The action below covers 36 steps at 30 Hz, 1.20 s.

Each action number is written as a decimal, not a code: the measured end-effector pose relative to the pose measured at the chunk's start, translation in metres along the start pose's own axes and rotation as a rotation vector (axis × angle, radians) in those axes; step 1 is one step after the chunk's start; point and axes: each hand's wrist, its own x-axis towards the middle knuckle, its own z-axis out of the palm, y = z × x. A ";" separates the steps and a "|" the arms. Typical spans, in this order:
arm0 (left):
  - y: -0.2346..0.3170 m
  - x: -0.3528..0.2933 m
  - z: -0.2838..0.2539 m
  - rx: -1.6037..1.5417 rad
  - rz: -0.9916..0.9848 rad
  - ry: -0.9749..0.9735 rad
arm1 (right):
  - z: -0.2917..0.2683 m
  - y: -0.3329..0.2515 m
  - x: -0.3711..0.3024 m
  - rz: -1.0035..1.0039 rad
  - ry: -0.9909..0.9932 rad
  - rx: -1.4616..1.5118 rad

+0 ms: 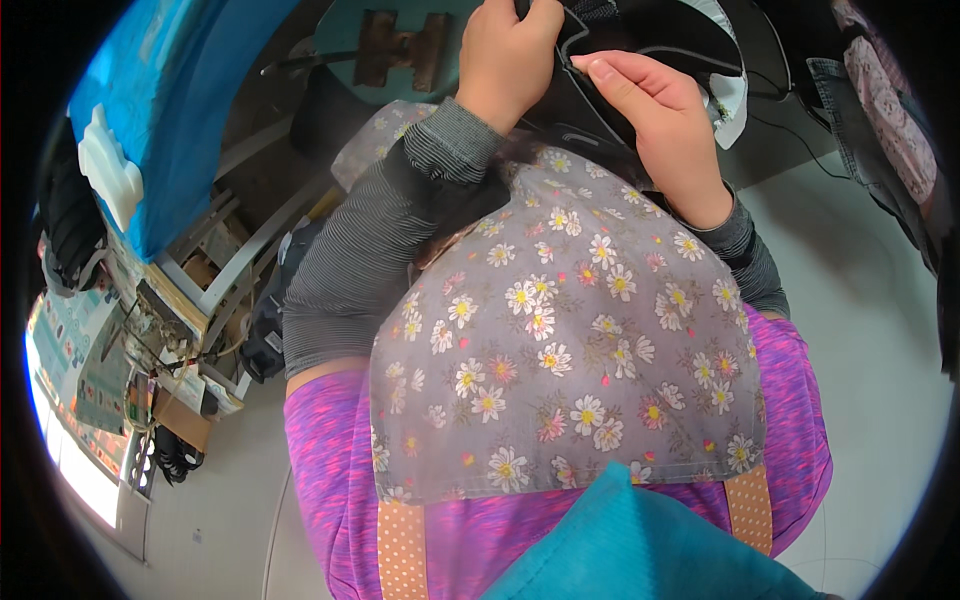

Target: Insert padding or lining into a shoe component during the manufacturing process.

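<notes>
Our right hand (662, 118) pinches grey-edged black fabric (578, 102); left of that grip, our left hand's (507, 58) hold we cannot tell.

I get decent light w/ blown-out glare lower L, fisheye-bent edges, blk corners, & the dark cloth (585, 115) losing detail.

Beyond the apron (560, 340), fabric (578, 112) lies between left hand (507, 62) and right hand (662, 118), other cloth (882, 100) farther right.
</notes>
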 end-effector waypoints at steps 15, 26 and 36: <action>0.027 -0.006 -0.010 0.571 0.444 -0.049 | 0.008 0.004 0.020 -0.391 0.264 -0.409; 0.057 -0.036 -0.055 0.194 0.077 -0.293 | -0.009 -0.036 0.004 0.017 -0.341 -0.341; 0.036 -0.053 -0.067 0.484 0.237 -0.228 | 0.018 -0.032 0.038 -0.897 -0.179 -1.206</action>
